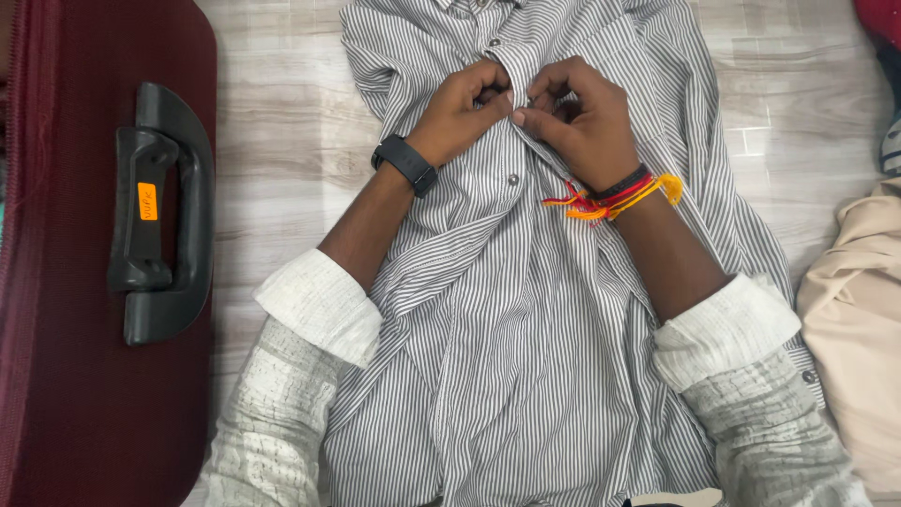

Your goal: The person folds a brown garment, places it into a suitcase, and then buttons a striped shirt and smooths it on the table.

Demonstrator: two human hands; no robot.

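A grey-and-white striped shirt [526, 338] lies spread out on a pale wood-look floor, collar toward the top. My left hand [460, 113], with a black band on the wrist, pinches the shirt's front placket near a button. My right hand [587, 117], wearing red and yellow threads on the wrist, grips the opposite edge of the placket right beside it. The fingertips of both hands meet at the same spot. A dark button [513, 178] shows just below them.
A maroon suitcase [66, 376] with a black handle [155, 211] lies along the left edge. A beige garment [859, 347] is heaped at the right. Bits of red and grey cloth show at the top right corner.
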